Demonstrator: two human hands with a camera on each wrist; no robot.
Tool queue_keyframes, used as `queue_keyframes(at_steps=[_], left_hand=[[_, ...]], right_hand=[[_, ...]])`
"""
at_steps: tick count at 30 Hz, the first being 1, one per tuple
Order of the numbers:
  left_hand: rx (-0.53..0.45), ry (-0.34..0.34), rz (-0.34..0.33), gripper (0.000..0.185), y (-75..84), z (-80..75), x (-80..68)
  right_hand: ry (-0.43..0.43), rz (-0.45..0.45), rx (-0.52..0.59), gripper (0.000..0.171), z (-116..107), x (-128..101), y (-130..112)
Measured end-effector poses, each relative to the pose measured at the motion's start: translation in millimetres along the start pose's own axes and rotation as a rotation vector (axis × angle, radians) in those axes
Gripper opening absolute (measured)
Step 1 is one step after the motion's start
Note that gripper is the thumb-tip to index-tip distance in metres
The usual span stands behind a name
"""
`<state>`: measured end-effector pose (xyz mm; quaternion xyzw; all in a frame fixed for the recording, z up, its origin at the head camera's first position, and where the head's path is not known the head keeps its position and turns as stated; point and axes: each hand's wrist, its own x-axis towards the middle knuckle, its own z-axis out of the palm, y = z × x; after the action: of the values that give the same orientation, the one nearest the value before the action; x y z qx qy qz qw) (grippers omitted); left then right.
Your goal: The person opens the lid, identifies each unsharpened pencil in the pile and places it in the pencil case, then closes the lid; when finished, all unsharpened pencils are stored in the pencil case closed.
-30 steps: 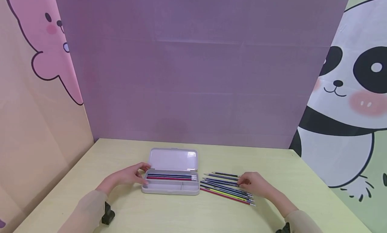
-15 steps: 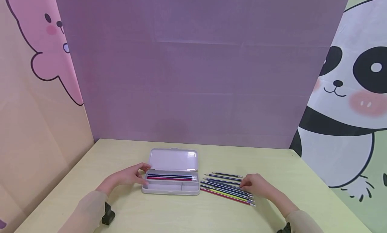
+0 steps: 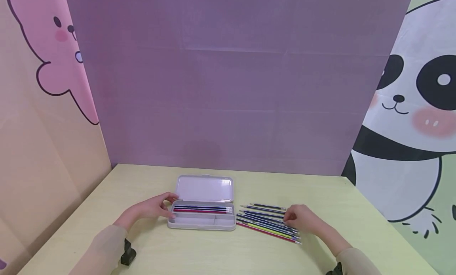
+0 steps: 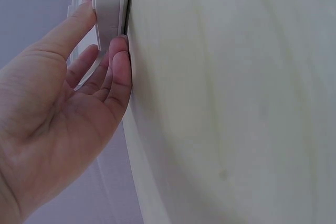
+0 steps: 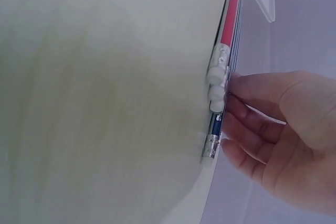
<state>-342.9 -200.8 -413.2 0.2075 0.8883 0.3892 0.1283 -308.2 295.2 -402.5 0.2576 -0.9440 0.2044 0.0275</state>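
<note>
An open translucent pencil case [image 3: 192, 223] lies on the table with several pencils [image 3: 199, 209] in its long rear compartment. My left hand [image 3: 154, 207] holds the case's left end; in the left wrist view the thumb and fingers [image 4: 122, 72] are around that end. Right of the case, several pencils [image 3: 263, 223] lie fanned out, mostly dark striped, with a yellow and a red one nearest me. My right hand [image 3: 303, 218] is at their eraser ends, thumb and fingertips pinching a dark pencil [image 3: 267, 215]. The contact is partly hidden. White erasers [image 5: 216, 74] show beside the fingers in the right wrist view.
The case's lid [image 3: 204, 188] stands folded back behind it. A smaller front compartment has a divider. The light wooden table [image 3: 199, 253] ends at a purple backdrop [image 3: 228, 88], with cartoon-printed panels at both sides.
My right hand has shifted slightly right and toward me along the pencil ends, uncovering the eraser end of the rearmost pencil. My left hand and the case have stayed put.
</note>
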Motion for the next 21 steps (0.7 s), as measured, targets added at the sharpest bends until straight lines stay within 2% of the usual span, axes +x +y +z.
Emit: queue_keyframes(at_steps=[8, 16, 21], left_hand=[[0.0, 0.003, -0.006, 0.069, -0.2, -0.4, 0.2], [0.003, 0.0, -0.002, 0.069, -1.1, -0.3, 0.7], [0.001, 0.0, -0.007, 0.069, -1.1, 0.0, 0.7]], right_hand=[[0.005, -0.003, -0.032, 0.004, -3.1, 0.8, 0.7], [-0.019, 0.025, 0.052, 0.008, -3.9, -0.1, -2.1], [-0.01, 0.028, 0.064, 0.005, -6.7, -2.6, -4.1]])
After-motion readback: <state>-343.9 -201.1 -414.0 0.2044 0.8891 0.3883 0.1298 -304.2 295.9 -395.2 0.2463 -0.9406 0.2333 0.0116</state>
